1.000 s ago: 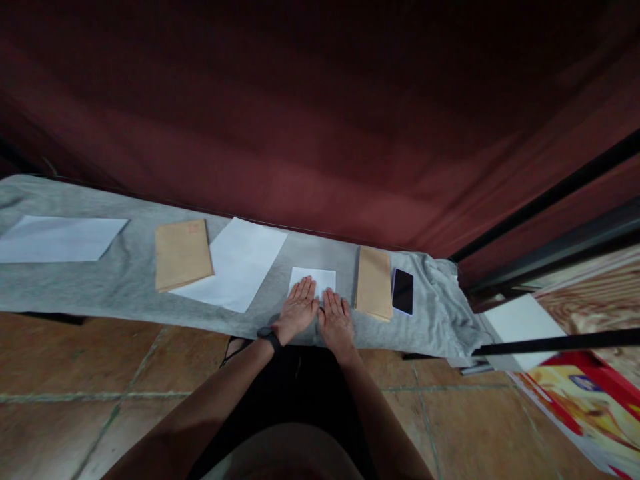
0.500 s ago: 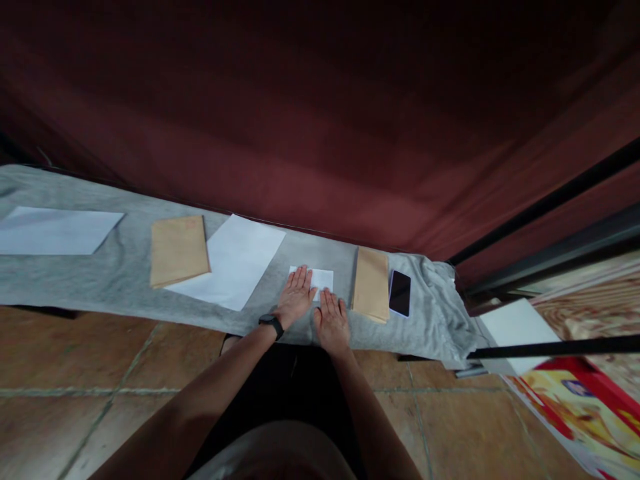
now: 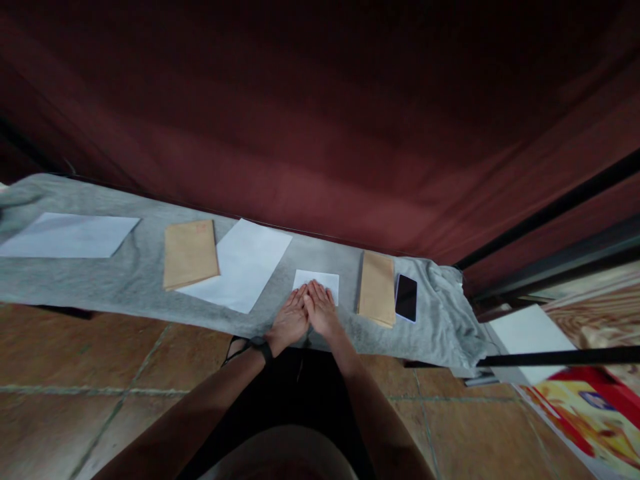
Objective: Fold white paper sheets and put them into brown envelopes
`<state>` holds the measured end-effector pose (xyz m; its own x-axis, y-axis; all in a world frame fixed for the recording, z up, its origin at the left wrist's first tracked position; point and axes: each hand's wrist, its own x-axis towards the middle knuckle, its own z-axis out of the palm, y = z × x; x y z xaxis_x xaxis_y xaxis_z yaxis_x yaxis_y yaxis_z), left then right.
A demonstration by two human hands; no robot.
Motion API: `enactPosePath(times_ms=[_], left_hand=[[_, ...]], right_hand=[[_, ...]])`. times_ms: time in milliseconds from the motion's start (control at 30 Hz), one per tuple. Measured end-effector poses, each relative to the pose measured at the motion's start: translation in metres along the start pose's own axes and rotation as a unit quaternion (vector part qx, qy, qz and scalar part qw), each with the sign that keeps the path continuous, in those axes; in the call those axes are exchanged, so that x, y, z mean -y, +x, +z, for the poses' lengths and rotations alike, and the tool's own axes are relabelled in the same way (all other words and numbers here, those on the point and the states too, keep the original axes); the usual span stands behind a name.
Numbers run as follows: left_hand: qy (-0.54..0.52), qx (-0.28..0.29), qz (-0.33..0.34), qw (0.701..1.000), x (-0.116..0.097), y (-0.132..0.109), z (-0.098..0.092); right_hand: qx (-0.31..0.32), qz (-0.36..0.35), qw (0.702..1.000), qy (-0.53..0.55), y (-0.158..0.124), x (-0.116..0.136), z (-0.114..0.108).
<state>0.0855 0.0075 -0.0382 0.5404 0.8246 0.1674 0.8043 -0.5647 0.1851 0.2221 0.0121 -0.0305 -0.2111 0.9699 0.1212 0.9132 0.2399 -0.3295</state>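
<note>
A small folded white paper (image 3: 320,277) lies flat on the grey cloth in front of me. My left hand (image 3: 291,319) rests on its near left edge, fingers stretched out. Beside it, my right hand (image 3: 321,310) lies flat on the paper, its fingers extended and touching or slightly overlapping those of the left. The two hands cover the near part of the paper. To the right sits a stack of brown envelopes (image 3: 377,288), and on the left a large white sheet (image 3: 250,263) is spread out.
More brown envelopes (image 3: 190,253) overlap the large sheet's left corner. Another white sheet (image 3: 75,235) lies far left. A phone (image 3: 407,297) is beside the right stack. Grey cloth (image 3: 135,287) covers the narrow table. A red and yellow box (image 3: 590,407) stands at lower right.
My hands have come together at the near side of the small paper; the left has drawn back towards me and the right has shifted left. The view has shifted slightly.
</note>
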Motion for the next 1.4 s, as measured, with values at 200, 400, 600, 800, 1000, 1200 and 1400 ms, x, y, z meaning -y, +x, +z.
enactPosePath(times_ms=[200, 400, 600, 800, 1000, 1200, 1400], left_hand=[[-0.001, -0.010, -0.011, 1.000, -0.001, -0.001, 0.000], [-0.001, -0.013, -0.027, 1.000, -0.003, 0.000, -0.003], [-0.007, -0.009, -0.034, 0.999, -0.005, 0.000, -0.005], [-0.003, -0.008, -0.039, 0.999, -0.005, 0.000, -0.004], [-0.009, 0.007, -0.040, 0.999, -0.003, 0.000, -0.002], [-0.024, 0.047, -0.061, 0.997, -0.010, 0.011, -0.003], [-0.048, 0.045, -0.078, 0.995, -0.026, 0.029, 0.002]], right_hand=[[-0.010, 0.022, 0.999, -0.034, 0.016, -0.013, 0.004], [-0.063, 0.045, 0.995, -0.070, 0.009, -0.030, 0.002], [-0.117, 0.068, 0.987, -0.087, -0.004, -0.038, 0.007], [-0.162, 0.108, 0.978, -0.078, -0.016, -0.033, 0.011], [-0.084, 0.045, 0.993, -0.065, -0.040, -0.019, 0.001], [-0.028, 0.035, 0.998, -0.049, -0.050, -0.013, -0.001], [-0.024, 0.039, 0.997, -0.068, -0.048, -0.011, 0.000]])
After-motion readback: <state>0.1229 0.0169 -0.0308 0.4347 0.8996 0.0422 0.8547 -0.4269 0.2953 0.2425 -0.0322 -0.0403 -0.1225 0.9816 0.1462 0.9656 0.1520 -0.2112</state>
